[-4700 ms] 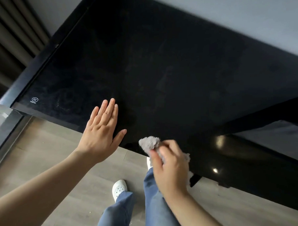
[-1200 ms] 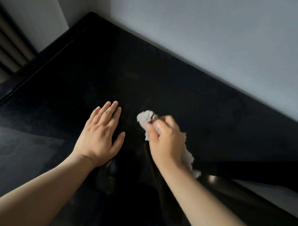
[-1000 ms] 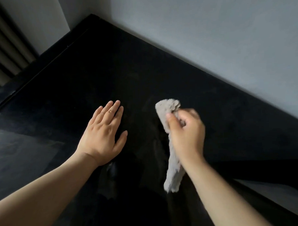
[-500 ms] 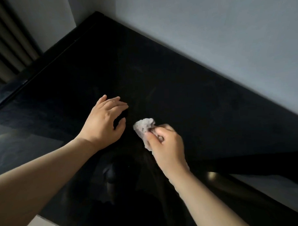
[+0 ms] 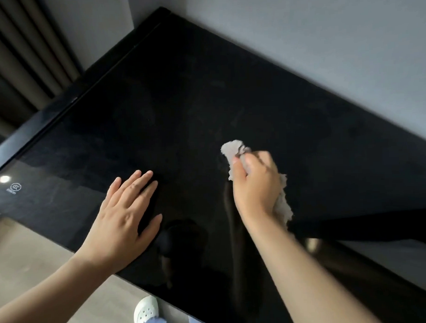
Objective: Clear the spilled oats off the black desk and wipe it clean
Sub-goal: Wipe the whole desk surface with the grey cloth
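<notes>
Left hand (image 5: 123,217) flat on the glossy black table (image 5: 181,102), fingers (image 5: 135,185) straight and close together, right hand (image 5: 255,186) mid-table, fingers curled around the crumpled grey rag (image 5: 232,148) pressed onto the surface

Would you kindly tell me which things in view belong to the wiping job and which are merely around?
Job: black desk; crumpled wipe, gripped by right hand; left hand, flat on desk.
Around: white shoe; curtain; wall; floor.
</notes>
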Available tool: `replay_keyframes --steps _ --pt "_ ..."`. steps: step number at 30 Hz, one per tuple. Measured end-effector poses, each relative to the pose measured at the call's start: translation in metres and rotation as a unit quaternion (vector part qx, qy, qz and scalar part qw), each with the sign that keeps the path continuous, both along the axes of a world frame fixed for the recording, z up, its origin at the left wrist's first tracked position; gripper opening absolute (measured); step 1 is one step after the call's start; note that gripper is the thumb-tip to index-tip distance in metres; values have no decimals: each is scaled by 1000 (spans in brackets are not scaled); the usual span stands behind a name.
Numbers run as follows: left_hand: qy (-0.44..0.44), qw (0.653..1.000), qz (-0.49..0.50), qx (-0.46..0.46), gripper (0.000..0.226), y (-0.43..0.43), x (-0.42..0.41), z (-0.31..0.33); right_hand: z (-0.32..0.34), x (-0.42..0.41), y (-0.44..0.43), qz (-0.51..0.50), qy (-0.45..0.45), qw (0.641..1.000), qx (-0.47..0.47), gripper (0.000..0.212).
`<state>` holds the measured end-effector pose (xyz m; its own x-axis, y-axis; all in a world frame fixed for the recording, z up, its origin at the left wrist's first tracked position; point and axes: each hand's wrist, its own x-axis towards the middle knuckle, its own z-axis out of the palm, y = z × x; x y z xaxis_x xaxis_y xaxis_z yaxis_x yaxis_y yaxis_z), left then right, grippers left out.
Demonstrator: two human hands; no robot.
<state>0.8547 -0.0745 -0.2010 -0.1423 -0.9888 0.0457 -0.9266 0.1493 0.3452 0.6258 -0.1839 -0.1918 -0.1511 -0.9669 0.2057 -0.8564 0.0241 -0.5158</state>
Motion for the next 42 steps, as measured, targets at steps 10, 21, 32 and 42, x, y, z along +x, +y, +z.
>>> replay_keyframes --steps 10,21,32,42 --pt "27 999 -2 -21 59 11 0 -1 37 -22 -1 13 -67 997 21 45" --pt "25 1000 -1 -9 57 16 -1 -13 -3 10 62 69 12 997 33 20" --pt "21 1000 5 -15 59 8 2 4 35 -22 7 -61 -64 995 35 46" --pt "-5 1000 -2 -2 61 9 1 -1 13 28 138 111 -30 989 98 19"
